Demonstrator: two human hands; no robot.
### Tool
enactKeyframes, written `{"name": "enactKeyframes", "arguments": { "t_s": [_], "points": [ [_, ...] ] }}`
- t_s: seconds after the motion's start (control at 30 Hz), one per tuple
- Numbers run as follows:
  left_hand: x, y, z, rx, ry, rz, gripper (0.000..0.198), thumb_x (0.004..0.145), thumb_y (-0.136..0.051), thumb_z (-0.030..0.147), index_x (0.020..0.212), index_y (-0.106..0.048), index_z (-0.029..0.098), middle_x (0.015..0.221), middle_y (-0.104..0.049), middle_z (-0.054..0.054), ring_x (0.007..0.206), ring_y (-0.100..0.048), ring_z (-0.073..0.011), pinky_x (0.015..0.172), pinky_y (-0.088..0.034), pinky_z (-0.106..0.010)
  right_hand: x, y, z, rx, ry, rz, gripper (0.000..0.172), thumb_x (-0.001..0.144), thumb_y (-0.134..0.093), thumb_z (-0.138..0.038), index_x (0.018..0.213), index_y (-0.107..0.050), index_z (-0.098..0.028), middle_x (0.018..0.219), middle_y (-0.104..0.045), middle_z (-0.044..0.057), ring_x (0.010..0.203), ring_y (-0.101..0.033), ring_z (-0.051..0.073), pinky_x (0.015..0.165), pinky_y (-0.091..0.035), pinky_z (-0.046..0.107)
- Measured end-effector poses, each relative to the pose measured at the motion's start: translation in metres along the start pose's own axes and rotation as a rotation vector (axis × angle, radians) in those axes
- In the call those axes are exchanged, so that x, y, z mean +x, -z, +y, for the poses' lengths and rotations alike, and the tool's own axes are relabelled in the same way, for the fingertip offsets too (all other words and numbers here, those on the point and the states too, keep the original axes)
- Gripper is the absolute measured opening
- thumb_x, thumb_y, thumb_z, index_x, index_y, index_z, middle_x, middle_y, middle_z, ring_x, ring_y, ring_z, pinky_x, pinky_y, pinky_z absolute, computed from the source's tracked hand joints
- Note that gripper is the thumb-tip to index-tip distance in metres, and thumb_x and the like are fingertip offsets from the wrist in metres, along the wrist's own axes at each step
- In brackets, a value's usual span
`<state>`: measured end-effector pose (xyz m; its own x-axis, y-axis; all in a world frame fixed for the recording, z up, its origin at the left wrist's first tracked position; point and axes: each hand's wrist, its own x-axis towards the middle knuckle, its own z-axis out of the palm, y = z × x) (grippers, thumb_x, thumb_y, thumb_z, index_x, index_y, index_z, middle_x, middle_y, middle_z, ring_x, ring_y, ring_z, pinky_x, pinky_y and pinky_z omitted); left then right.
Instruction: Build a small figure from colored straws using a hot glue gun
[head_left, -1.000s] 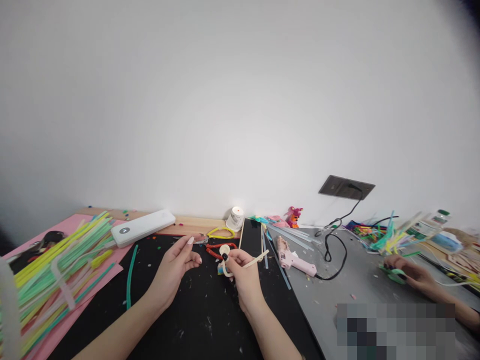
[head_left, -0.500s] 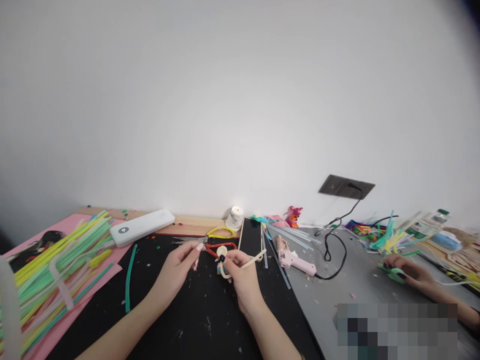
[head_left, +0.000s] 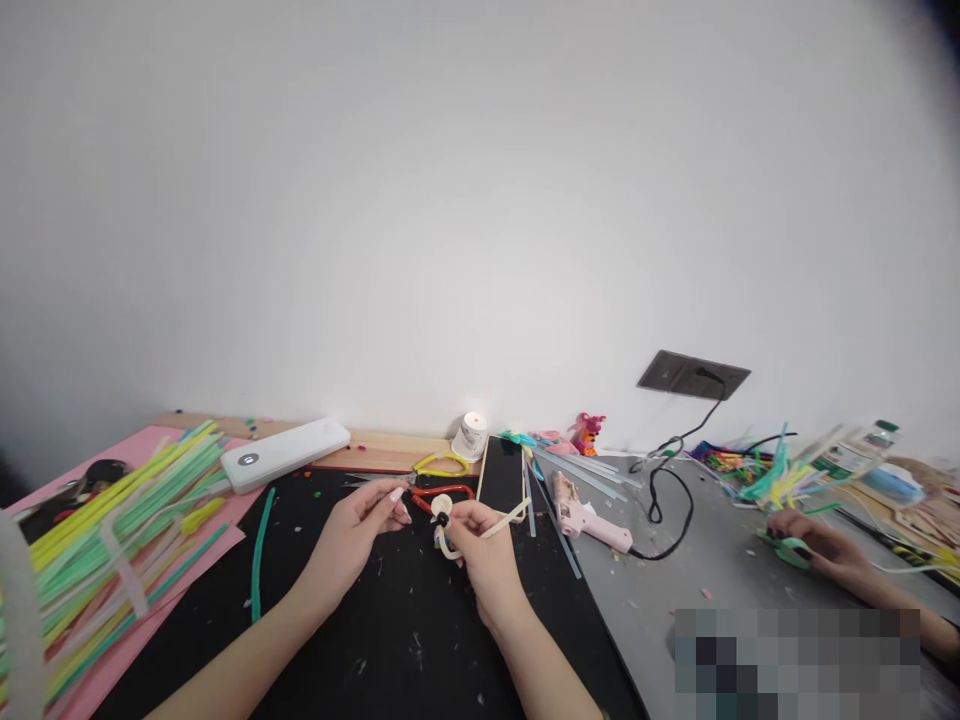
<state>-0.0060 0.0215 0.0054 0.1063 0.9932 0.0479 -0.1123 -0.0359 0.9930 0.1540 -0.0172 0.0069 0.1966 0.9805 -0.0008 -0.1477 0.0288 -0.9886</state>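
Note:
My right hand pinches a small cream pipe-cleaner figure, which has a round pale top and a black spot. One cream strand sticks out past the hand to the right, and another curls below the fingers. To the left, my left hand is closed, thumb and fingertips together; whatever is between them is too small to make out. Just behind the hands lie scissors with a red handle and a yellow handle.
Pipe cleaners are heaped on pink sheets at left, beside a white device. A paper cup, a phone and a pink glue gun with its cord stand behind and right. A co-worker's hand holds something green.
My left fingers have curled in slightly and shifted a little. The right hand keeps its grip on the figure almost unmoved.

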Motion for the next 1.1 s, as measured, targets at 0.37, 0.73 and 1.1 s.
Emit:
{"name": "enactKeyframes", "arguments": {
  "t_s": [0.37,0.73,1.1],
  "points": [
    [0.0010,0.0017,-0.0038,0.034,-0.011,0.034,0.020,0.063,-0.076,0.036,0.070,-0.071,0.018,0.068,-0.074,-0.003,0.070,-0.069,-0.0224,0.073,-0.055,-0.035,0.0006,0.0001,0.0009,-0.003,0.006,-0.007,0.013,0.064,-0.070,-0.028,0.064,-0.067,-0.015,0.052,-0.060,-0.002,0.043,-0.041,0.007,0.041,-0.028,0.019],
    [-0.0004,0.0016,0.0002,0.134,-0.045,0.010,0.032,0.073,-0.066,0.046,0.056,-0.056,0.020,0.053,-0.063,0.001,0.054,-0.059,-0.0166,0.058,-0.046,-0.027,-0.0003,-0.0012,0.0001,-0.006,0.002,-0.012,0.012,0.064,-0.069,-0.027,0.064,-0.066,-0.015,0.051,-0.058,-0.003,0.043,-0.039,0.007,0.041,-0.027,0.019],
    [0.0018,0.0045,-0.0088,0.078,-0.070,-0.012,0.014,0.076,-0.057,0.032,0.084,-0.058,0.020,0.083,-0.066,-0.001,0.066,-0.063,-0.0178,0.065,-0.050,-0.031,0.0005,-0.0012,0.0013,-0.025,0.012,-0.041,0.012,0.064,-0.069,-0.027,0.063,-0.065,-0.016,0.053,-0.062,-0.002,0.044,-0.043,0.008,0.043,-0.029,0.019]
  ]
}}
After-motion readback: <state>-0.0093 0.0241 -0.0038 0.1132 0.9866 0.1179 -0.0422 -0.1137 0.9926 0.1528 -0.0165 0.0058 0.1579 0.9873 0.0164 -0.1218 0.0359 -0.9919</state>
